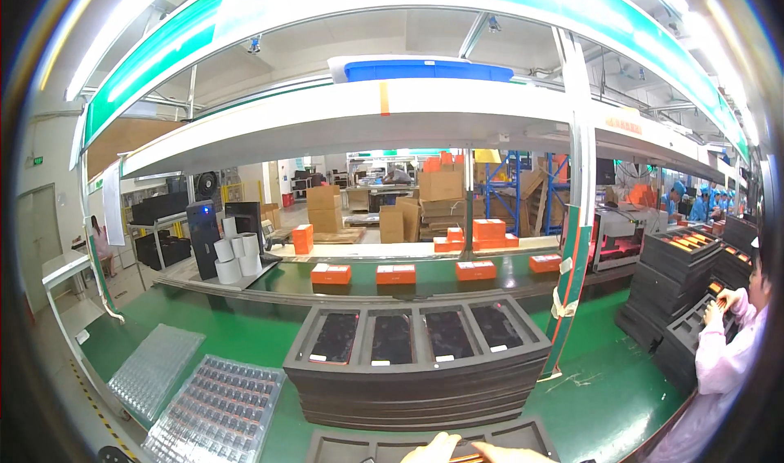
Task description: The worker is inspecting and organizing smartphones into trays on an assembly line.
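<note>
At the lower edge, my left hand [437, 448] and my right hand [508, 453] come close together over a black foam tray [327, 447]. Both are closed around a dark flat piece with orange edges [467, 456]; most of it is cut off by the picture's edge. Just beyond them rises a stack of black foam trays [416, 398]. Its top tray has several compartments, each with a black flat rectangular device [392, 336] bearing a small white label.
Left on the green bench lie a clear blister tray [216, 414] of small dark parts and another clear tray [155, 369]. Orange boxes [396, 274] line the belt [523, 282] behind. At right, a co-worker [723, 365] handles orange-edged pieces by stacked trays [665, 279]. A post [572, 300] stands between.
</note>
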Demonstrator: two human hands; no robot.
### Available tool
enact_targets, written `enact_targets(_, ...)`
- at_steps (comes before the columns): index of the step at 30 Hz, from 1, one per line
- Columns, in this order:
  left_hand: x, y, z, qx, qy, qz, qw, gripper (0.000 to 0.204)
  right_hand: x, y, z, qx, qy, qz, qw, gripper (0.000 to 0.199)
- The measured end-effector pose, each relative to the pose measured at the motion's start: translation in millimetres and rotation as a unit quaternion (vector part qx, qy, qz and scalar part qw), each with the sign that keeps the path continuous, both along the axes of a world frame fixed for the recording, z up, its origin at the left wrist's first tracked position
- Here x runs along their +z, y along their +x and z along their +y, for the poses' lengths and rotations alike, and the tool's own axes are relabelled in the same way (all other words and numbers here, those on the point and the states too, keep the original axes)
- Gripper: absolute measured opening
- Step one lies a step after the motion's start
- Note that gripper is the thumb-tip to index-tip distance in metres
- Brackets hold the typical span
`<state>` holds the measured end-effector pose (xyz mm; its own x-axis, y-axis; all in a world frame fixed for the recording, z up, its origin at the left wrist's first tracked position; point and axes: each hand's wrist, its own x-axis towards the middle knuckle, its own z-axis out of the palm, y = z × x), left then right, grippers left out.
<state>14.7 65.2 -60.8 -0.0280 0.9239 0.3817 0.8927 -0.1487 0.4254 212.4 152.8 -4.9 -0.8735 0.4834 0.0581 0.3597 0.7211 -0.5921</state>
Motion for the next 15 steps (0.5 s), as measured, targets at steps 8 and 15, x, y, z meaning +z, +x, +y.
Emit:
enact_targets(8, 6, 2, -3, 0.030, 0.005, -0.048, 0.998, 0.039, -38, -59, 68, 0.171, -0.035, 0.146, 0.974, 0.022)
enact_targets(15, 11, 5, -4, 0.053, 0.002, -0.079, 0.995, 0.029, -37, -50, 59, 0.121, -0.088, 0.178, 0.973, 0.017)
